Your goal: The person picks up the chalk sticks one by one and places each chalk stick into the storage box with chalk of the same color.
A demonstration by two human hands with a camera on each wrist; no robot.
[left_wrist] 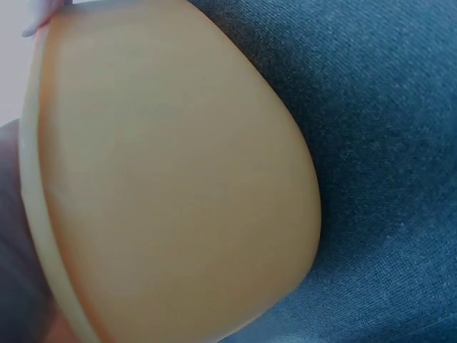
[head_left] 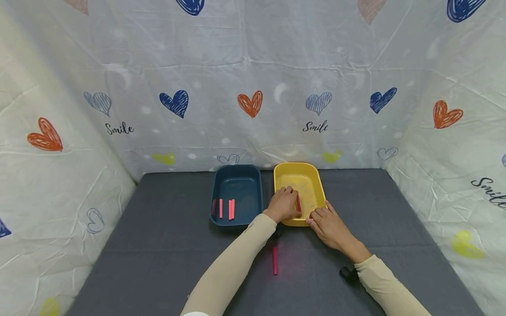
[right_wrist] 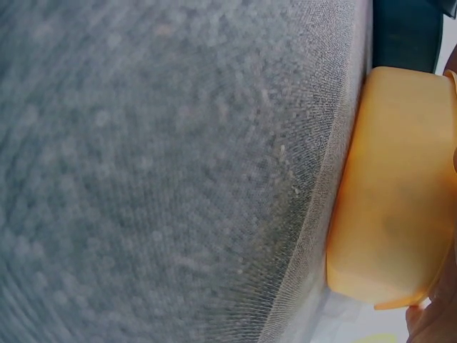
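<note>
My left hand [head_left: 283,205] reaches over the front left of the yellow tray [head_left: 322,186], with fingers and thumb bent about a thin red stick [head_left: 298,203] inside it. At the tray's front right corner, my right hand [head_left: 331,227] grips the rim. The left wrist view is filled mostly by the tray's outer wall [left_wrist: 178,171]; the stick is hidden there. In the right wrist view, parts of a hand [right_wrist: 435,318] show beside the yellow tray [right_wrist: 393,186]. Another red stick [head_left: 275,260] lies on the table in front, between the forearms.
To the left stands a dark blue tray [head_left: 241,175] with several pink sticks [head_left: 231,210] in it. Both trays sit near the back edge of the grey cloth-covered table [head_left: 158,245]. A patterned curtain [head_left: 221,79] hangs behind. Black wrist gear [head_left: 349,275] shows by the right sleeve.
</note>
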